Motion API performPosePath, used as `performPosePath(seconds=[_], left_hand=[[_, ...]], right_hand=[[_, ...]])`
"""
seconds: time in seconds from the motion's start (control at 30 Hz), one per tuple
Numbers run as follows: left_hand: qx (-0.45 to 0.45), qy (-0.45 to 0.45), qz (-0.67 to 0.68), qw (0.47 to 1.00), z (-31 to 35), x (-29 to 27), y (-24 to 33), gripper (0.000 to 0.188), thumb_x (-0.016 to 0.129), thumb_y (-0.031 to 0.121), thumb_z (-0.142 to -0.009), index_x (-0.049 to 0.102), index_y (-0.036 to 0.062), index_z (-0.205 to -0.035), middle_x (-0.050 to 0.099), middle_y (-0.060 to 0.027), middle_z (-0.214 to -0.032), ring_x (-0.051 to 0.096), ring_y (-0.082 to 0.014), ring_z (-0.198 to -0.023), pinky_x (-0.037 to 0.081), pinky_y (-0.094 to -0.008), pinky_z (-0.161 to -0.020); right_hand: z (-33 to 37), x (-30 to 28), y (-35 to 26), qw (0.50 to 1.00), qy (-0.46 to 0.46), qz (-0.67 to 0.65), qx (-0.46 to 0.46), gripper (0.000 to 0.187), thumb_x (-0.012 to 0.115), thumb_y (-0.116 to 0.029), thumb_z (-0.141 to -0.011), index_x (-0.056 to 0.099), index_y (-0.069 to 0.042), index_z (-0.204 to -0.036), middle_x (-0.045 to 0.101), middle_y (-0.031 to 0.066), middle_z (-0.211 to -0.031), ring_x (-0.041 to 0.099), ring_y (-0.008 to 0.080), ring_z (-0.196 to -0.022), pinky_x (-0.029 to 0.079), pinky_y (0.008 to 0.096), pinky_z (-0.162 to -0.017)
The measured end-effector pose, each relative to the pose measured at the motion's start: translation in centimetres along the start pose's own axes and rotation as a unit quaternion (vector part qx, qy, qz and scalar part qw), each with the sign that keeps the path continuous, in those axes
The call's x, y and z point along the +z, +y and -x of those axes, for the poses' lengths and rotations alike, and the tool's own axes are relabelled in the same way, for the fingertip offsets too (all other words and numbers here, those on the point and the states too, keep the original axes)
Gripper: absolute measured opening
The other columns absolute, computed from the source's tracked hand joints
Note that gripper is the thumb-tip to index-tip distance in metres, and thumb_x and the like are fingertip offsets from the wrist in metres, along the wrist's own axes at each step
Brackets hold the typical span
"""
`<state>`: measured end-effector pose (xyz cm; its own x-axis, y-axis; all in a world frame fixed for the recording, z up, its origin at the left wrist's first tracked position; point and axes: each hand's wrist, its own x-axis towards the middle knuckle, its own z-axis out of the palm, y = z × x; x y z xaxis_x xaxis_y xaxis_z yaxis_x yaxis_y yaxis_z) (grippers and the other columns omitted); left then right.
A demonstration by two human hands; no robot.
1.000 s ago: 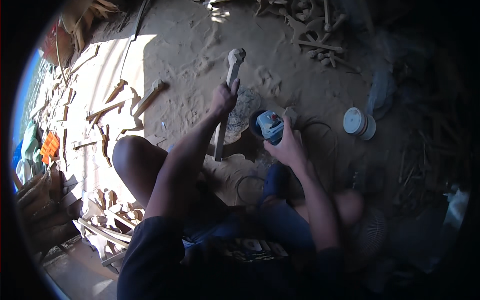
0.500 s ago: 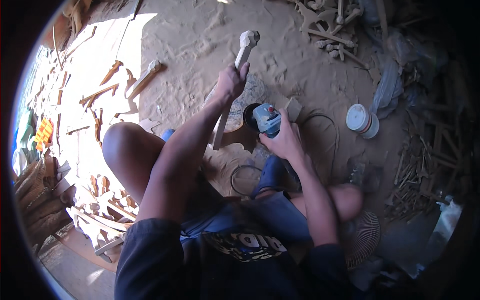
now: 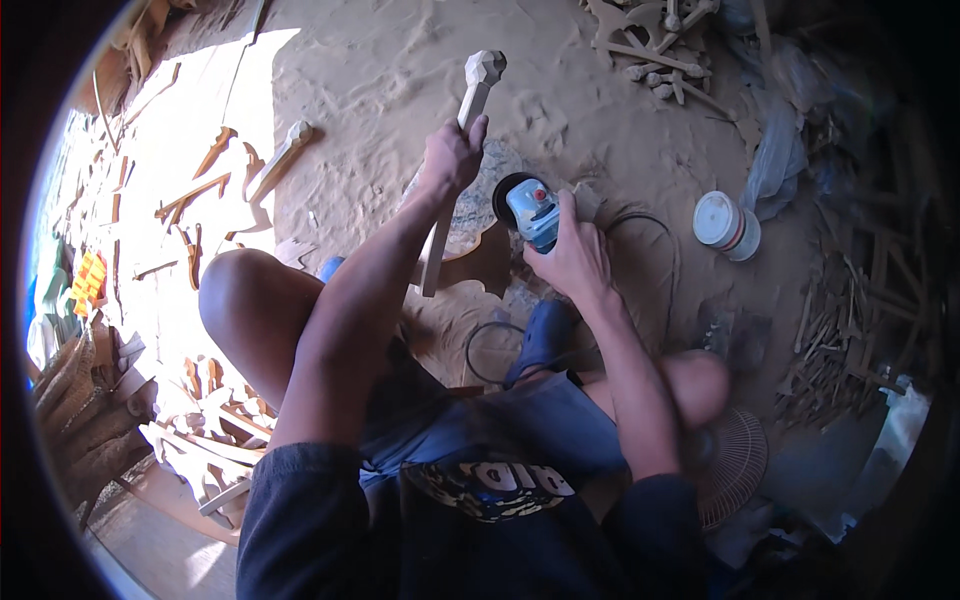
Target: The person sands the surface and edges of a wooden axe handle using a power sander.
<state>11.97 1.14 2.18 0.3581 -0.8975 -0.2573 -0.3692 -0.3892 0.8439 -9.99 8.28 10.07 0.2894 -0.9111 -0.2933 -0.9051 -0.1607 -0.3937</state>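
My left hand point(image 3: 455, 158) is wrapped round a long pale wooden leg point(image 3: 474, 104), whose faceted, knob-shaped end points up and away from me. The leg's squared lower end slants down past my forearm. In my right hand point(image 3: 578, 252) is a blue angle grinder point(image 3: 535, 212) with a red button on its head. Its dark round disc faces left, toward the leg, with a gap between the two. Beneath and between my hands lies a rounded, mottled stone-like block point(image 3: 490, 195), next to a curved brown wooden piece point(image 3: 480, 262).
Dust covers the floor point(image 3: 380, 90). Carved wooden pieces lie in sunlight at left point(image 3: 205, 185), with a pile by my left knee point(image 3: 215, 430) and another at the far right point(image 3: 665, 55). A white tub point(image 3: 716, 220), a cable point(image 3: 672, 250) and a fan guard point(image 3: 738, 470) are on my right.
The leg and my left hand have shifted slightly left and away from me. The grinder has turned a little in my right hand, showing more of its top.
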Motion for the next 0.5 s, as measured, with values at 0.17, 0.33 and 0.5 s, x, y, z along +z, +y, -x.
performPosePath(seconds=[0.17,0.33,0.5], left_hand=[[0.0,0.002,-0.005,1.0,-0.3,0.3,-0.1,0.061,0.058,0.052,-0.102,0.067,-0.0085,-0.106,0.071,-0.0339,-0.09,0.071,-0.0506,-0.094,0.055,-0.0527,-0.085],[0.003,-0.004,-0.007,1.0,0.0,0.2,0.0,0.062,0.057,0.053,-0.102,0.067,-0.0082,-0.107,0.071,-0.034,-0.09,0.071,-0.0506,-0.095,0.055,-0.053,-0.086],[0.001,0.027,-0.006,1.0,-0.4,0.4,-0.9,0.065,0.059,0.055,-0.101,0.067,-0.0085,-0.094,0.07,-0.0265,-0.075,0.073,-0.0401,-0.078,0.055,-0.0484,-0.077]], right_hand=[[0.7,-0.1,0.3,0.996,-0.019,-0.089,-0.002,0.081,0.083,-0.029,-0.077,0.039,-0.003,-0.14,0.069,0.0349,-0.103,0.068,0.0525,-0.098,0.054,0.0581,-0.086],[0.9,0.6,-0.2,0.993,-0.047,-0.103,0.012,0.083,0.084,-0.03,-0.077,0.039,-0.003,-0.142,0.068,0.0362,-0.107,0.066,0.0532,-0.102,0.054,0.0576,-0.088],[0.4,1.1,0.2,1.0,-0.022,-0.018,0.011,0.083,0.083,-0.029,-0.077,0.038,-0.002,-0.142,0.07,0.0348,-0.1,0.067,0.0538,-0.096,0.054,0.0586,-0.086]])
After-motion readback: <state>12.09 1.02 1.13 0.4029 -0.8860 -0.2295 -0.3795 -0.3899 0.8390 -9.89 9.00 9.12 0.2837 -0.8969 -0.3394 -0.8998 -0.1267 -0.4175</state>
